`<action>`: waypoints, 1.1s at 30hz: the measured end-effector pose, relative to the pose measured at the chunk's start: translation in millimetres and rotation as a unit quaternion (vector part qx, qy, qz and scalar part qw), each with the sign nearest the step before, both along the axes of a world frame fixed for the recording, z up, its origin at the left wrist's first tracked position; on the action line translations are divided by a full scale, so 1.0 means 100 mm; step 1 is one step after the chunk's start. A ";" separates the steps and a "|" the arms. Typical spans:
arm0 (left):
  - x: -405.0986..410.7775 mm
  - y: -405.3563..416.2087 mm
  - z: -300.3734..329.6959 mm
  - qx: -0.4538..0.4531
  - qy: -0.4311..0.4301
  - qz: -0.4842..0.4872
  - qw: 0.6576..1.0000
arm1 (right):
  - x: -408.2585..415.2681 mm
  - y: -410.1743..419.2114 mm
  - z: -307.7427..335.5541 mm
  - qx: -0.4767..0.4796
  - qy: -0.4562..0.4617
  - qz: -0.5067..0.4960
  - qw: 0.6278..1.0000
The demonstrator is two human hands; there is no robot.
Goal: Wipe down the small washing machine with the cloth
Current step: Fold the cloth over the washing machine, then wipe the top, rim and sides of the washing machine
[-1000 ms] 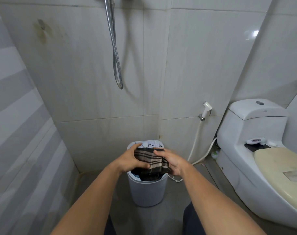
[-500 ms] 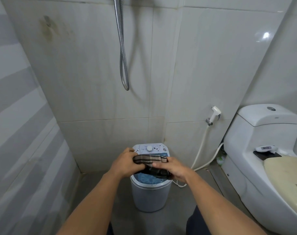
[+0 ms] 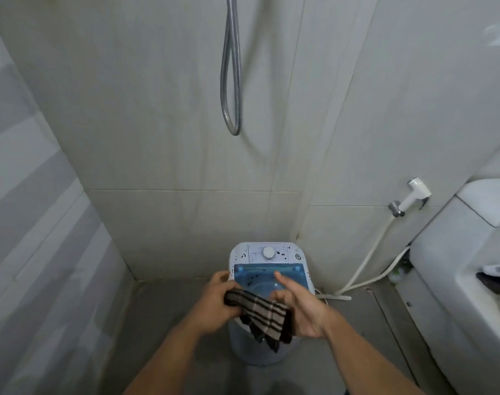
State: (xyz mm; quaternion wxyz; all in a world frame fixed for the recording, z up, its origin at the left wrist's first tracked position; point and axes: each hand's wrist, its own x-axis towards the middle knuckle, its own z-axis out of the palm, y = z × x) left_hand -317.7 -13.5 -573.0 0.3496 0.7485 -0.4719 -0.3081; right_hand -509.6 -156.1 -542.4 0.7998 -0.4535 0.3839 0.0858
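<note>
A small white washing machine [image 3: 267, 253] with a blue see-through lid and a round dial stands on the floor against the back wall. Above its front edge I hold a brown and black striped cloth [image 3: 260, 315]. My left hand [image 3: 217, 303] grips the cloth's left end. My right hand [image 3: 300, 306] is under the cloth's right part, with the thumb on it and the fingers stretched out over the lid. The cloth's lower end hangs down over the machine's front.
A white toilet [image 3: 468, 269] fills the right side. A bidet sprayer [image 3: 417, 192] with a white hose [image 3: 368, 260] hangs on the wall beside it. A metal shower hose [image 3: 231, 81] loops down above. Tiled walls meet behind the machine.
The camera has moved closer and tilted down. My hands have drawn back toward me with the cloth, uncovering the blue lid. The right hand's fingers have spread out.
</note>
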 end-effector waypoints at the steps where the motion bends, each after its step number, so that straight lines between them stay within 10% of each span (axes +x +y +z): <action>1: 0.08 -0.07 -0.06 -0.003 -0.015 -0.014 1.000 | 0.09 -0.08 -0.07 0.006 0.010 0.004 1.000; 7: 0.50 -0.47 -0.22 -0.013 -0.051 0.038 0.998 | 0.67 -0.51 -0.32 0.034 -0.003 0.021 0.999; 12: 0.57 -0.48 -0.69 0.096 0.144 0.278 0.945 | 1.27 -1.09 -0.41 -0.183 0.011 -0.100 0.978; 16: 0.41 -0.34 -1.26 0.152 0.243 0.354 0.890 | 1.70 -1.33 -0.45 -0.487 0.085 0.024 0.869; 22: 0.36 -0.43 -1.52 0.102 0.405 0.409 0.811 | 1.93 -1.18 -1.05 -0.672 0.208 0.254 0.664; 33: 0.31 -0.63 -1.57 0.043 0.391 0.388 0.834 | 1.67 -0.80 -1.47 -0.800 0.103 0.270 0.527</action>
